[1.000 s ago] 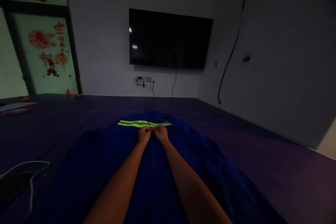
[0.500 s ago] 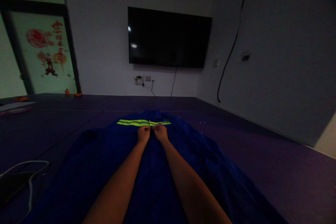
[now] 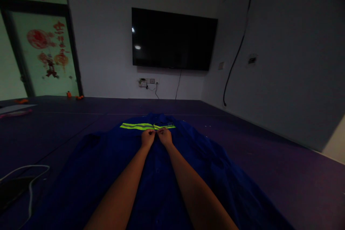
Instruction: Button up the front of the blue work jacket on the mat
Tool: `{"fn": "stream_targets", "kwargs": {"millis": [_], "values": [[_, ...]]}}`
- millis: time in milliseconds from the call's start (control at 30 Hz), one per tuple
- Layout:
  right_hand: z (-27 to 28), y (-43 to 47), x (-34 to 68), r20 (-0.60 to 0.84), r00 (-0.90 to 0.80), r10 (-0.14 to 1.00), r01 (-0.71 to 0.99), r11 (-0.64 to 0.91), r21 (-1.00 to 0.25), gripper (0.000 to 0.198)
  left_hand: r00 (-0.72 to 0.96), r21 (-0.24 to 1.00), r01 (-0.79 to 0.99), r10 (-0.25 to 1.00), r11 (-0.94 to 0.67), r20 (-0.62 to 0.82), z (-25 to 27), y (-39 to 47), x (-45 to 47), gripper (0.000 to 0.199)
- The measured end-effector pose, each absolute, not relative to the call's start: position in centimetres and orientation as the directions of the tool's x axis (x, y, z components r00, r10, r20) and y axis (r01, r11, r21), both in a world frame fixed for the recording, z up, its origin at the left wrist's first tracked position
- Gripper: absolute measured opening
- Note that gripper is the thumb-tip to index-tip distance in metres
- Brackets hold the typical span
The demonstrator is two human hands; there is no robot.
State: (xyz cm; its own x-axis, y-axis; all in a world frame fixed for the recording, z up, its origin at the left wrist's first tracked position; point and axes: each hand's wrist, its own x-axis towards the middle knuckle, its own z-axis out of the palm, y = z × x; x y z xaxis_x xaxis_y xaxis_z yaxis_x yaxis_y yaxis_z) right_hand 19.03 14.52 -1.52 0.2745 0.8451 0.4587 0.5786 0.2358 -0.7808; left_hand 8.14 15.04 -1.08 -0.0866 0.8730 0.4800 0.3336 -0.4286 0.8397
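A dark blue work jacket (image 3: 113,165) lies spread out, its collar end pointing away from me. Across its chest runs a yellow-green reflective stripe (image 3: 134,126), split at the front opening. Just below the stripe, my left hand (image 3: 148,138) is closed in a pinch on the jacket's front edge. My right hand (image 3: 164,136) pinches the cloth right beside it, with the fingertips of both hands nearly touching. Whether a button sits between the fingers is too small to make out. Lower down the front, faint buttons (image 3: 157,170) show between my forearms.
Purple floor (image 3: 269,158) surrounds the jacket. At the left lie a white cable (image 3: 31,187) and a dark flat object (image 3: 13,191). Small orange things (image 3: 69,94) rest near the door. A television (image 3: 174,39) hangs on the far wall, and a black cable (image 3: 237,55) hangs at the right.
My left hand has shifted very slightly to the right, closer to my right hand. The jacket and my right hand look almost the same.
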Motion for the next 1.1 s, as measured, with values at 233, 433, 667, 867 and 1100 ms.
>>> {"fn": "stream_targets", "kwargs": {"millis": [233,433,667,867,1100], "values": [[-1.34,14.31,18.95,0.458,0.281,0.844,0.587,0.226,-0.777,0.008,-0.074,0.833,0.310,0.862,-0.458,0.501,-0.95,14.92,8.15,0.014],[-1.68,14.55,18.92,0.457,0.285,0.842,0.586,0.225,-0.779,0.009,-0.062,0.821,0.291,0.847,-0.491,0.528,-0.98,14.93,8.10,0.014],[-1.87,14.75,18.99,0.471,0.283,0.835,0.576,0.245,-0.780,0.012,-0.049,0.814,0.276,0.838,-0.511,0.543,-1.10,15.07,8.06,0.015],[-1.78,14.72,19.03,0.463,0.274,0.843,0.539,0.264,-0.800,0.017,-0.040,0.826,0.265,0.850,-0.498,0.525,-1.14,15.14,8.02,0.016],[-1.94,14.84,19.19,0.467,0.269,0.842,0.513,0.285,-0.810,0.016,-0.045,0.834,0.259,0.857,-0.487,0.514,-1.19,15.14,8.02,0.015]]}}
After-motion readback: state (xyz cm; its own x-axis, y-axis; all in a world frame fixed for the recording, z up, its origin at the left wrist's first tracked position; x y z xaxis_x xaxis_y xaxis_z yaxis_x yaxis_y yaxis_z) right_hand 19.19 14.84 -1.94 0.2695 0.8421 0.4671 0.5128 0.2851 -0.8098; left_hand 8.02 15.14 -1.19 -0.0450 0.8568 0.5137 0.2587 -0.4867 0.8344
